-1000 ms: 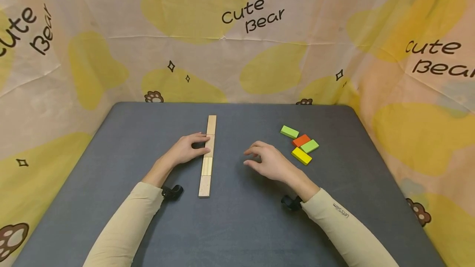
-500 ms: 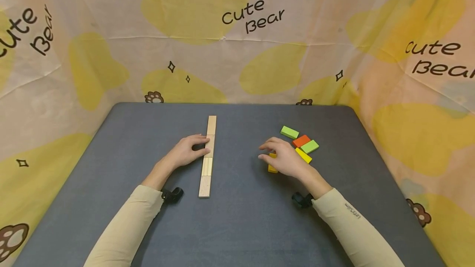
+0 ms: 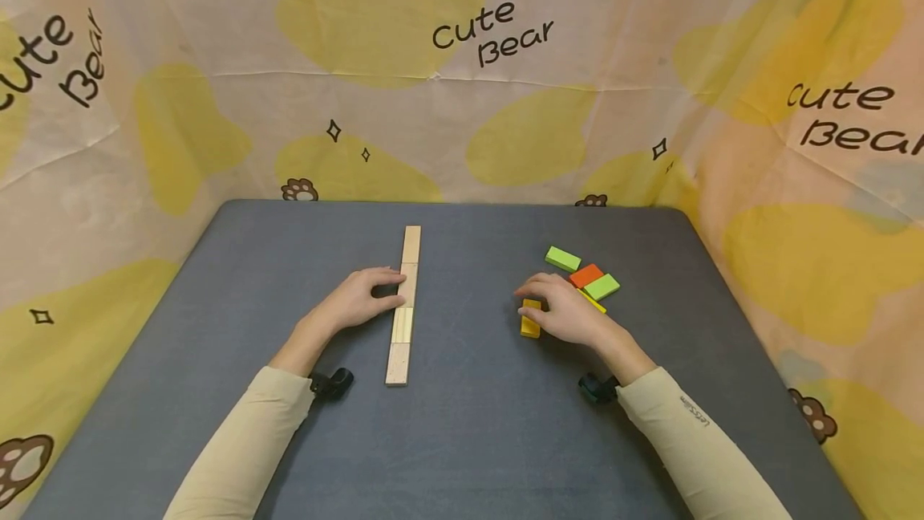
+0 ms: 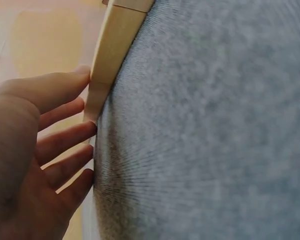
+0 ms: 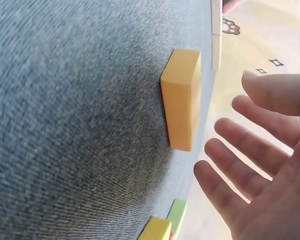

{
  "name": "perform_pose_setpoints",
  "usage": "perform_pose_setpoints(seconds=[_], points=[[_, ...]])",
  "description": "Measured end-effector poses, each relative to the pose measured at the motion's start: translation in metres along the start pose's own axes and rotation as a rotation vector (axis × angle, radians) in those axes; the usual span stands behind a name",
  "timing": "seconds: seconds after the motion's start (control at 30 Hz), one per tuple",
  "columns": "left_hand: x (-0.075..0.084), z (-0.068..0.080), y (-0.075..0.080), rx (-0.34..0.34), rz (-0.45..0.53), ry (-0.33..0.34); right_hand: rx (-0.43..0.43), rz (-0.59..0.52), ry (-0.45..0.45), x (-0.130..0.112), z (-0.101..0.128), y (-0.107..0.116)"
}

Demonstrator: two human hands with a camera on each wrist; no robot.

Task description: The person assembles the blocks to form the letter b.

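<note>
Left hand (image 3: 357, 301) flat and open, fingers touching the wooden row (image 3: 403, 305) mid-table, maybe keeping it straight. Right hand (image 3: 570, 313) open, holding nothing, beside the orange-yellow block (image 3: 530, 318), near the colored blocks (image 3: 586, 276).

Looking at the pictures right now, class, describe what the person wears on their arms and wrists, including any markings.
Both arms wear long beige sleeves: left sleeve, right sleeve. The right one carries small dark lettering near the cuff. A small black device is strapped at each wrist, left and right. The hands are bare.
</note>
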State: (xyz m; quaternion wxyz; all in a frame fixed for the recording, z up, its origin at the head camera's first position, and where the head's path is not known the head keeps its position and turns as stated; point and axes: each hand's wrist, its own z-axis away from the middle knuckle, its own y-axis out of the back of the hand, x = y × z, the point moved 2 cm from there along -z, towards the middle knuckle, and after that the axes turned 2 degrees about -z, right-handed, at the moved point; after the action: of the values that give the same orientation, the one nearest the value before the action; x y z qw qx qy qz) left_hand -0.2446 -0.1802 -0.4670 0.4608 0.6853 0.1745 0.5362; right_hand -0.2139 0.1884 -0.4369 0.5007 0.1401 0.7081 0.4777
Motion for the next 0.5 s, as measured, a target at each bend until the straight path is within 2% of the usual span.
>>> perform_pose_setpoints(seconds=[0.3,0.5], points=[[0.001,0.002,0.001,-0.014,0.018,0.02,-0.07,-0.008,0.035,0.007,0.001,-0.001],[0.003,0.003,0.002,-0.033,0.041,0.048,-0.108,-0.023,0.024,0.013,0.003,-0.003]])
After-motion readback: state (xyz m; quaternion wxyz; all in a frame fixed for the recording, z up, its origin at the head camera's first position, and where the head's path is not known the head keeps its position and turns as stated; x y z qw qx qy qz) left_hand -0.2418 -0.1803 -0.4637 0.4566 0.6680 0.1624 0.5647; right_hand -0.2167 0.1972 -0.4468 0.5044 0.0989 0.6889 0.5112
